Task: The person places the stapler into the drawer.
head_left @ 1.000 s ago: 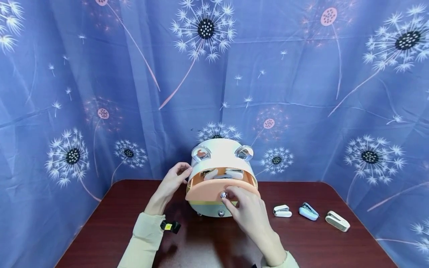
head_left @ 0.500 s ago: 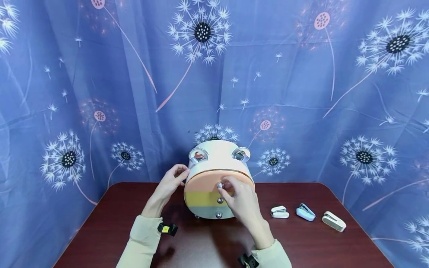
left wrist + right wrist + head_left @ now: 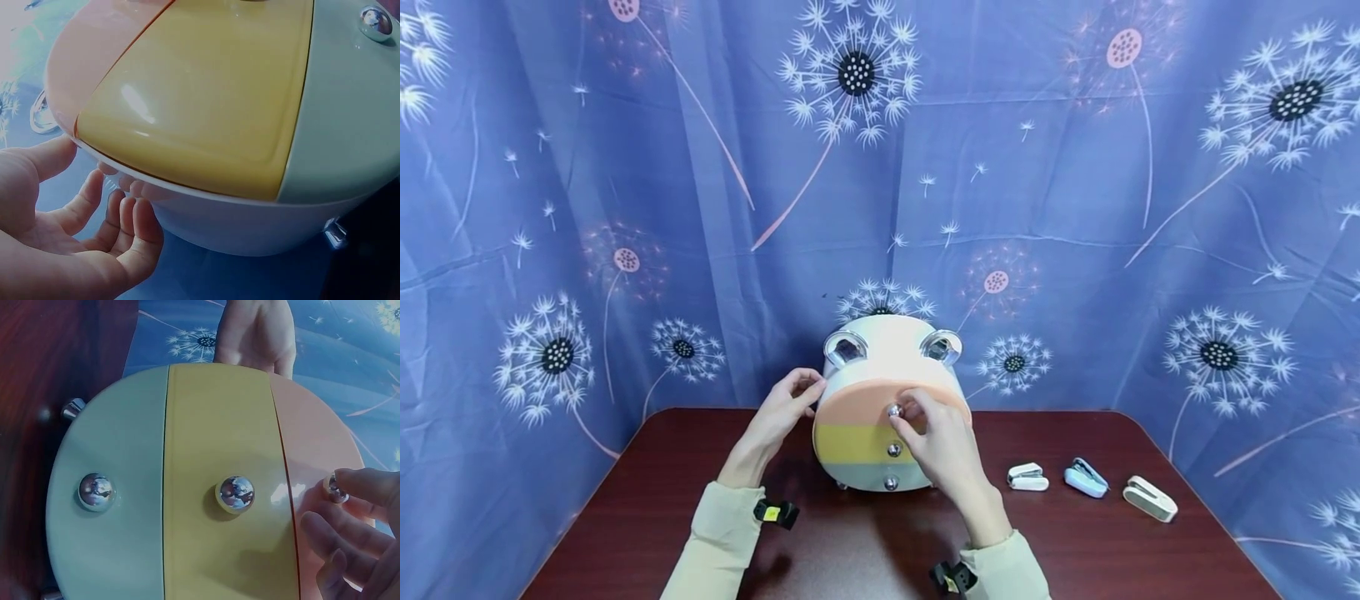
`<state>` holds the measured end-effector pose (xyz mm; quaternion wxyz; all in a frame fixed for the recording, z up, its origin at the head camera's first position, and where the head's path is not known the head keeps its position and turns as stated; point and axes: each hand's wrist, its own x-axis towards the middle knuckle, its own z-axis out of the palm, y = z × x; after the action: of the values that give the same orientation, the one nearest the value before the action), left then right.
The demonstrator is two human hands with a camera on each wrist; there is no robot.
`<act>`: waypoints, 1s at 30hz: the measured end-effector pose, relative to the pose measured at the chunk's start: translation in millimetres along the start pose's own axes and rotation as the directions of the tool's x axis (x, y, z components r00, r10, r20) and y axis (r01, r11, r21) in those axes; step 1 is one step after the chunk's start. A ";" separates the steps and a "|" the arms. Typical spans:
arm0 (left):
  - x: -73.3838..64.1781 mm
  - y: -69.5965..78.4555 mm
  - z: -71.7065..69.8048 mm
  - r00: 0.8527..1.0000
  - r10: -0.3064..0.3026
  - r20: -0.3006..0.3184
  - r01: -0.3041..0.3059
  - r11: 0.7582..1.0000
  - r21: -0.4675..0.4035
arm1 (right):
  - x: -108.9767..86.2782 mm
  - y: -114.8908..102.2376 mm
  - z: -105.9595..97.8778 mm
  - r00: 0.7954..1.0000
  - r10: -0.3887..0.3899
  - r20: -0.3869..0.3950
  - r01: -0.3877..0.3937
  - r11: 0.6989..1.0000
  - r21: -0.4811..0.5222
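Note:
A rounded white storage box (image 3: 895, 350) with three drawers stands on the table; its fronts are peach (image 3: 853, 402), yellow (image 3: 850, 443) and pale green (image 3: 861, 476), each with a round chrome knob. All three fronts sit flush in the box. My right hand (image 3: 943, 446) pinches the peach drawer's knob (image 3: 336, 489) between thumb and fingers. At the box's left side is my left hand (image 3: 778, 417), its thumb (image 3: 53, 156) right at the front rim and its other fingers loosely bent beside the white wall. The drawers' contents are hidden.
To the right of the box lie a white stapler (image 3: 1027, 477), a blue stapler (image 3: 1086, 477) and a cream stapler (image 3: 1150, 498). Chrome rings (image 3: 942, 346) stick up from the box's top. A blue dandelion-print curtain (image 3: 760, 208) hangs behind the dark red table (image 3: 647, 517).
The peach drawer, pulled out with pale items showing inside a second ago, has slid back into the box with my right hand on its knob. My left hand has stayed at the box's side.

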<state>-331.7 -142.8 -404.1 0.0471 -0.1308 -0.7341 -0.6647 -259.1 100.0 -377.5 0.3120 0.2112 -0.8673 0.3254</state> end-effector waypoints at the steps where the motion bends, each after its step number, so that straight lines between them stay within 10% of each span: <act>1: 0.1 0.3 0.1 1.000 0.001 0.002 -0.001 1.000 -0.002 | -0.5 0.0 -0.1 1.000 0.003 -0.001 -0.003 1.000 0.005; 30: 0.8 -0.4 -0.4 1.000 0.012 -0.007 -0.012 0.999 0.039 | -47.3 13.8 49.5 0.937 0.350 -0.017 -0.350 0.936 -0.017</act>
<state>-332.6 -143.1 -404.2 0.0562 -0.1320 -0.7459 -0.6504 -253.1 82.9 -445.0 0.2568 0.0482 -0.8921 0.3685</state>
